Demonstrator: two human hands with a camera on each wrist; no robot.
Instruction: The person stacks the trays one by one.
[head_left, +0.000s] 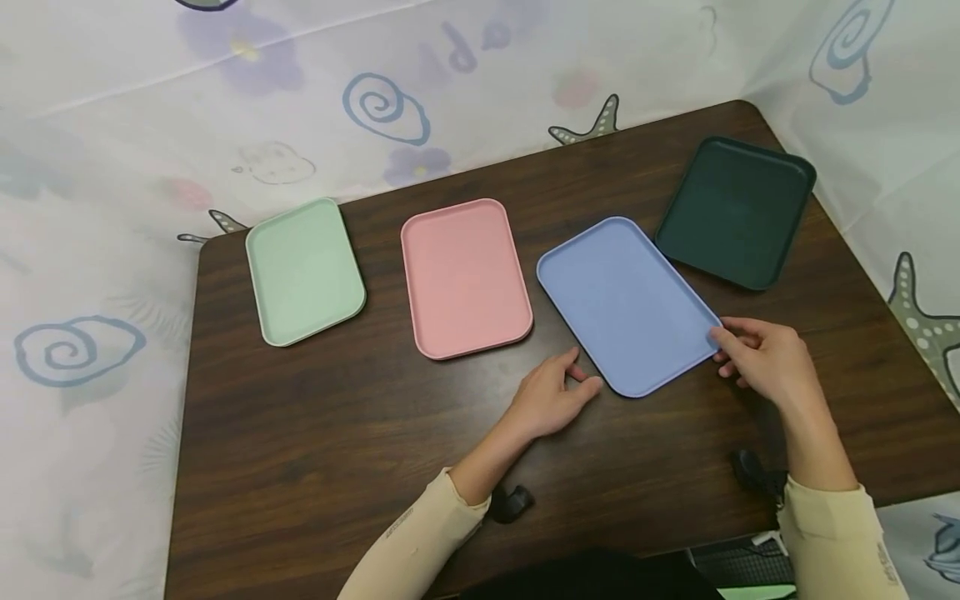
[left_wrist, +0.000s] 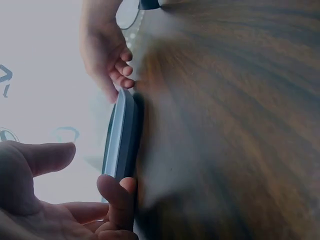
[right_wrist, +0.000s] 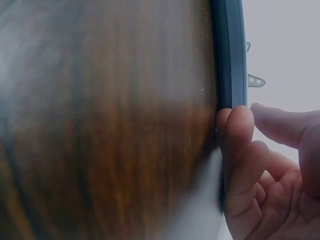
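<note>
Head view was bright and evenly lit; a soft pale sheen lay on the worktop (head_left: 300, 450) below the pink tray (head_left: 467, 279), whose lower edge cast a thin shadow. Wrist views were dimmer, cooler. Left: backdrop (left_wrist: 55, 60) washed near white, left hand (left_wrist: 50, 215) backlit, wood grain smeared. Right: grain blurred, hazy glare at far left.
</note>
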